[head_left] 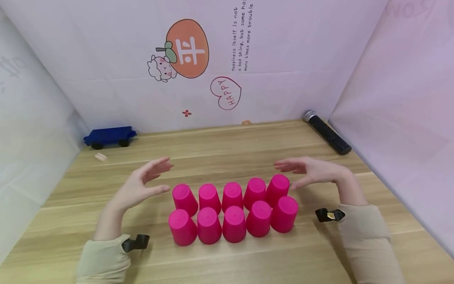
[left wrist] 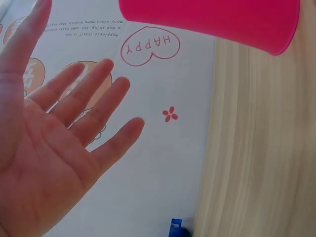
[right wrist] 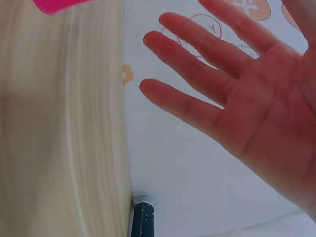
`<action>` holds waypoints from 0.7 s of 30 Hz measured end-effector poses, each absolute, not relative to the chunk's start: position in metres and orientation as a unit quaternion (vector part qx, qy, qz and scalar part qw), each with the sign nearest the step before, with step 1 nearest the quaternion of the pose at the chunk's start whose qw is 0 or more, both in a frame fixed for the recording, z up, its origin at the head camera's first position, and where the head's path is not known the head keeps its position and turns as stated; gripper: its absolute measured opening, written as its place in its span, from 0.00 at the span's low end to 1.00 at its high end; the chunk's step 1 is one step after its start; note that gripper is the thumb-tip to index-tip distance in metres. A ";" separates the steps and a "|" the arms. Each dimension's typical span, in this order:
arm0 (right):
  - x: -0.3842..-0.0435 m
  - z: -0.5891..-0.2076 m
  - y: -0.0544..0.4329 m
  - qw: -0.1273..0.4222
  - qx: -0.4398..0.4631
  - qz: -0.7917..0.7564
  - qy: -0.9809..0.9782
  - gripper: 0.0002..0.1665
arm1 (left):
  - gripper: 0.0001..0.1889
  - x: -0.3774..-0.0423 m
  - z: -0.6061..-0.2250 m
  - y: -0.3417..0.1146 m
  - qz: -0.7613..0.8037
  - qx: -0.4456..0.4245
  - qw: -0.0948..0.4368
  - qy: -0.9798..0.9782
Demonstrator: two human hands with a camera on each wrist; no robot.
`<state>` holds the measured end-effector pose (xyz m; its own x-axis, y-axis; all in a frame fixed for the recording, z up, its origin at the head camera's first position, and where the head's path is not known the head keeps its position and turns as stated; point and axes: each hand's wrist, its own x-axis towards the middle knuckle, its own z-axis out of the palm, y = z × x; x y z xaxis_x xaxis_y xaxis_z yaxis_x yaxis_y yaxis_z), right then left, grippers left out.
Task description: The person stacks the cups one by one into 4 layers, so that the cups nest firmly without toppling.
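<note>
Several pink cups (head_left: 234, 227) stand upside down on the wooden table in two rows, a front row and a back row, close together. To the left of the rows hovers my left hand (head_left: 140, 187), palm turned inward and fingers spread, holding nothing. My right hand (head_left: 312, 171) mirrors it on the other side, its thumb beside the rightmost back cup (head_left: 278, 187); whether they touch I cannot tell. The left wrist view shows a pink cup (left wrist: 212, 19) above the extended fingers. Only a corner of a pink cup (right wrist: 54, 4) shows in the right wrist view.
A blue toy wagon (head_left: 110, 136) stands at the back left, with a small pale block (head_left: 101, 157) before it. At the back right lies a black microphone (head_left: 328, 132). White printed cloth walls (head_left: 276, 90) enclose the wooden table (head_left: 220, 152) at the back and both sides.
</note>
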<state>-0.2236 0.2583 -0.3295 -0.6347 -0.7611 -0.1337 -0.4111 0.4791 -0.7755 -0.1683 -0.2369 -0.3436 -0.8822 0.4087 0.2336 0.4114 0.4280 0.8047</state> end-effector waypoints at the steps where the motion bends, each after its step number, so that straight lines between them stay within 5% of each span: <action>1: -0.224 -0.330 0.256 0.245 -0.356 -0.368 0.823 0.40 | 0.36 -0.169 -0.344 -0.236 -0.480 -0.243 -0.010 -0.843; 12: -0.224 -0.345 0.249 0.268 -0.386 -0.387 0.793 0.35 | 0.34 -0.169 -0.360 -0.221 -0.498 -0.260 -0.131 -0.817; 21: -0.227 -0.344 0.246 0.269 -0.393 -0.391 0.787 0.33 | 0.33 -0.170 -0.364 -0.215 -0.467 -0.243 -0.142 -0.838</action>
<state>-0.2273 0.2463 -0.3442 -0.5457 -0.8300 -0.1153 -0.4089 0.3838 -0.8279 -0.1701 -0.2151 -0.3643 -0.8413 0.5405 -0.0106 0.2755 0.4455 0.8518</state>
